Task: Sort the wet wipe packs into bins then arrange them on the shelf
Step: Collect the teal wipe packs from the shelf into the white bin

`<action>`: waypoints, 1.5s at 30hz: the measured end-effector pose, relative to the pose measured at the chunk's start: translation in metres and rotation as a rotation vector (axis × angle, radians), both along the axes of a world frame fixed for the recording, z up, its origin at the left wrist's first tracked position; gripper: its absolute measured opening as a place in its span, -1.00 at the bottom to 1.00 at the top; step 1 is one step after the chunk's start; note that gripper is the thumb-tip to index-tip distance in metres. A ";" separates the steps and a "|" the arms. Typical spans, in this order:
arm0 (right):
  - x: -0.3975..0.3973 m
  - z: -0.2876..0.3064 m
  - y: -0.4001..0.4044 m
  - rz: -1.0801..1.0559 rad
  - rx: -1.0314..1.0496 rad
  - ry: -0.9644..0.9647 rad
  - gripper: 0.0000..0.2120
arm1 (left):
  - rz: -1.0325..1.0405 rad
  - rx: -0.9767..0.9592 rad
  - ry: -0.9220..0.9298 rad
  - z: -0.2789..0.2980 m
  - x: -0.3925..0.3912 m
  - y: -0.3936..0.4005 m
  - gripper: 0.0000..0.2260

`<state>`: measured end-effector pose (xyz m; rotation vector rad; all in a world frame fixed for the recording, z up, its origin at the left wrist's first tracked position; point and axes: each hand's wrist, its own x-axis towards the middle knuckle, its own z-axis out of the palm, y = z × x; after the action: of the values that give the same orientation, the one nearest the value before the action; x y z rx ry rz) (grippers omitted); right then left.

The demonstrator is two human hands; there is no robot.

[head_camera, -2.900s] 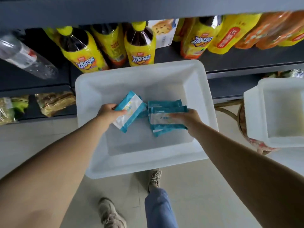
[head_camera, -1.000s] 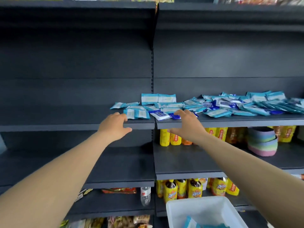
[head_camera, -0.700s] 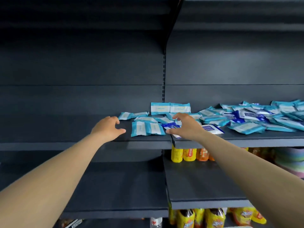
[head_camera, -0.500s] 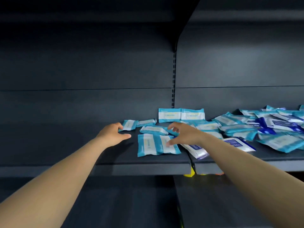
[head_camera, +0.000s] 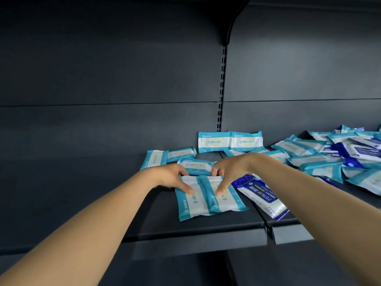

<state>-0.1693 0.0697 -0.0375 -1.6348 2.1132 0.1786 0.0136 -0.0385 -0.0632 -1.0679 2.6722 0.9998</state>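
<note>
Fingers on both hands pinched the twin packs.
Left hand (head_camera: 170,177) and right hand (head_camera: 231,170) gripped teal wet wipe packs (head_camera: 208,198) near the shelf (head_camera: 185,232) front edge.

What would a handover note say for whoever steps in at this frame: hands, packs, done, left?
Left hand: thumb and curled fingers pinch the far edge of the light-blue-and-white twin wipe pack near the front of the dark metal shelf.
Right hand: pinches the same pack's far edge beside it.
Another twin pack of that kind stands against the back panel. A dark-blue-and-white pack lies right of the gripped one; a loose heap of mixed packs lies further right.
Done: little visibly arranged.
Left: sorting the heap, arranging the packs. No bin is in view.
</note>
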 end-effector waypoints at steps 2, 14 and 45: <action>0.000 0.000 -0.001 -0.010 0.010 -0.003 -0.29 | -0.022 0.050 -0.023 0.001 -0.002 -0.002 -0.74; 0.007 0.002 -0.016 -0.037 0.125 -0.082 -0.15 | 0.039 0.219 -0.080 0.012 0.015 -0.012 -0.86; -0.049 -0.090 0.398 -0.604 -0.669 -1.004 -0.77 | 0.642 0.596 0.827 -0.084 0.020 0.365 -0.87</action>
<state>-0.2178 0.4681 -0.1279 -0.8993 1.7419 -1.3530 0.0335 0.3260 -0.1475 -1.6250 2.1398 2.6253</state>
